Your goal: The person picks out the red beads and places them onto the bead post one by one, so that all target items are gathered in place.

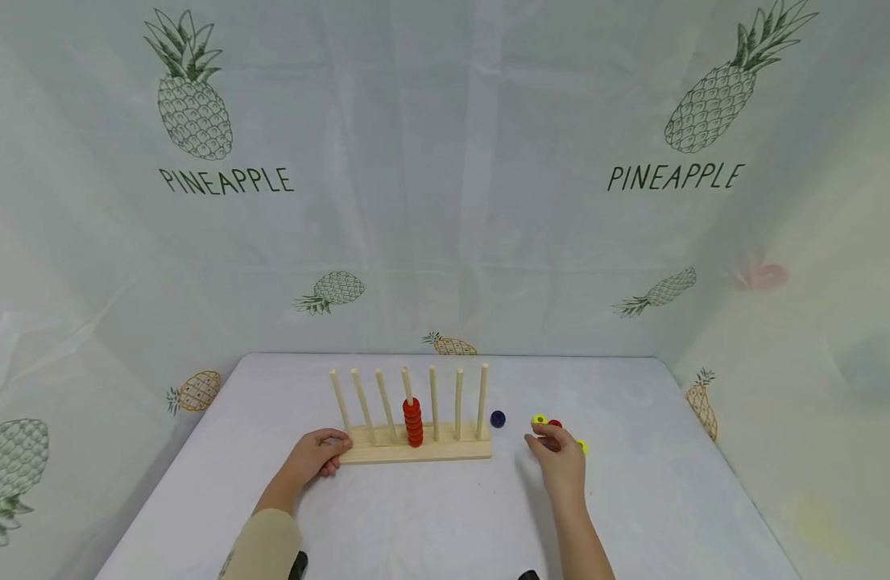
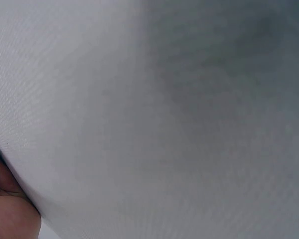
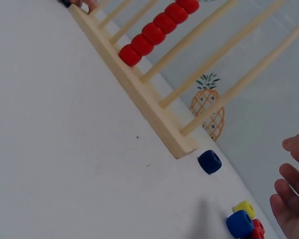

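Observation:
A wooden peg stand [image 1: 445, 453] with several upright pegs stands on the table. Red beads [image 1: 413, 423] are stacked on its middle peg; the other pegs are bare. My left hand [image 1: 314, 453] holds the left end of the base between thumb and fingers. Over the loose beads to the right hovers my right hand [image 1: 563, 467], its fingers parted and nothing visible between them. Below it, in the right wrist view, lie a blue bead [image 3: 239, 224], a yellow bead [image 3: 245, 209] and a partly hidden red bead [image 3: 257, 229].
A dark blue bead [image 1: 498, 419] lies just off the stand's right end. Another yellow bead [image 1: 582, 445] shows beside the right hand. The white table [image 1: 416, 524] meets a hanging sheet [image 1: 445, 201] printed with pineapples. Pale cloth fills most of the left wrist view.

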A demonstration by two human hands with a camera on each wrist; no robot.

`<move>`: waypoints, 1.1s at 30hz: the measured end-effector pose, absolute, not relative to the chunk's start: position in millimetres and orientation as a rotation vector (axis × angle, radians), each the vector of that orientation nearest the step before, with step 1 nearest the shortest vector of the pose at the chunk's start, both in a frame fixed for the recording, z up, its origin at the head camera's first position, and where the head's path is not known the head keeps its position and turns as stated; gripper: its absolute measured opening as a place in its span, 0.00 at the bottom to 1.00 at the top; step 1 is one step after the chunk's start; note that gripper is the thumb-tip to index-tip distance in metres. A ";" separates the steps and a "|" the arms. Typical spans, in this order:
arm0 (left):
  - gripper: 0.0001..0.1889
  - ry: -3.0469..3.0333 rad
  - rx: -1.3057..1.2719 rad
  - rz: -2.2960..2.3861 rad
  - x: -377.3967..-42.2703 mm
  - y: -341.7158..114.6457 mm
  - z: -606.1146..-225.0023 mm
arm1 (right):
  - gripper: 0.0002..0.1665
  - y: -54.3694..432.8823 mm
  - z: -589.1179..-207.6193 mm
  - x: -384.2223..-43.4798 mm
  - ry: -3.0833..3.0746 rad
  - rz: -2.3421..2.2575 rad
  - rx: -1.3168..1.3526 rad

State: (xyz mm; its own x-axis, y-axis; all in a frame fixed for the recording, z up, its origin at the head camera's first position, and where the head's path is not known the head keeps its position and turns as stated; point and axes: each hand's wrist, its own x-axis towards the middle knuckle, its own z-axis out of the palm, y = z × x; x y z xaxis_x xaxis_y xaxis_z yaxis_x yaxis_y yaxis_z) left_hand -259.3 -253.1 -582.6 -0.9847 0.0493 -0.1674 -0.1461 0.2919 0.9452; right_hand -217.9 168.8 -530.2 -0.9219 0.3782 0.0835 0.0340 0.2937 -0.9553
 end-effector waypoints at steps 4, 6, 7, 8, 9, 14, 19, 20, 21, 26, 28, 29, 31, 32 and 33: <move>0.17 2.395 -0.089 1.767 -258.0 -251.9 -580.0 | 0.15 171.4 -538.4 -217.3 -2.267 1.678 -0.413; 0.17 2.391 -0.094 1.768 -257.9 -251.0 -578.6 | 0.15 173.2 -542.5 -217.0 -2.280 1.677 -0.441; 0.17 2.392 -0.090 1.766 -257.7 -250.7 -578.1 | 0.16 174.1 -544.0 -216.6 -2.287 1.682 -0.461; 0.17 2.394 -0.086 1.763 -257.6 -250.6 -577.6 | 0.16 175.2 -545.9 -216.5 -2.296 1.681 -0.477; 0.17 2.395 -0.084 1.762 -257.7 -250.4 -577.2 | 0.16 176.2 -547.1 -216.0 -2.302 1.683 -0.491; 0.17 2.401 -0.075 1.756 -258.5 -251.1 -577.3 | 0.16 181.8 -550.9 -211.0 -2.311 1.684 -0.526; 0.16 2.389 -0.093 1.764 -259.4 -251.8 -577.8 | 0.15 187.6 -554.3 -208.1 -2.308 1.653 -0.533; 0.16 2.389 -0.091 1.765 -259.2 -251.8 -577.6 | 0.15 188.6 -555.3 -208.1 -2.308 1.641 -0.531; 0.17 2.388 -0.091 1.767 -259.0 -251.8 -577.4 | 0.14 189.9 -556.7 -208.6 -2.300 1.630 -0.530; 0.18 2.373 -0.077 1.787 -257.4 -251.6 -577.2 | 0.14 195.8 -562.0 -210.8 -2.272 1.590 -0.569; 0.18 2.363 -0.072 1.797 -257.1 -251.6 -577.7 | 0.14 197.8 -562.8 -211.3 -2.257 1.588 -0.583; 0.18 2.360 -0.070 1.801 -257.1 -251.7 -578.0 | 0.15 198.7 -562.8 -211.3 -2.255 1.587 -0.584; 0.18 2.355 -0.065 1.804 -257.0 -252.0 -578.6 | 0.15 200.0 -562.8 -211.8 -2.250 1.583 -0.578; 0.18 2.354 -0.066 1.804 -257.0 -252.1 -578.7 | 0.14 200.5 -562.9 -212.3 -2.245 1.577 -0.574; 0.18 2.353 -0.071 1.805 -257.2 -252.3 -579.0 | 0.14 201.1 -563.3 -213.1 -2.243 1.571 -0.567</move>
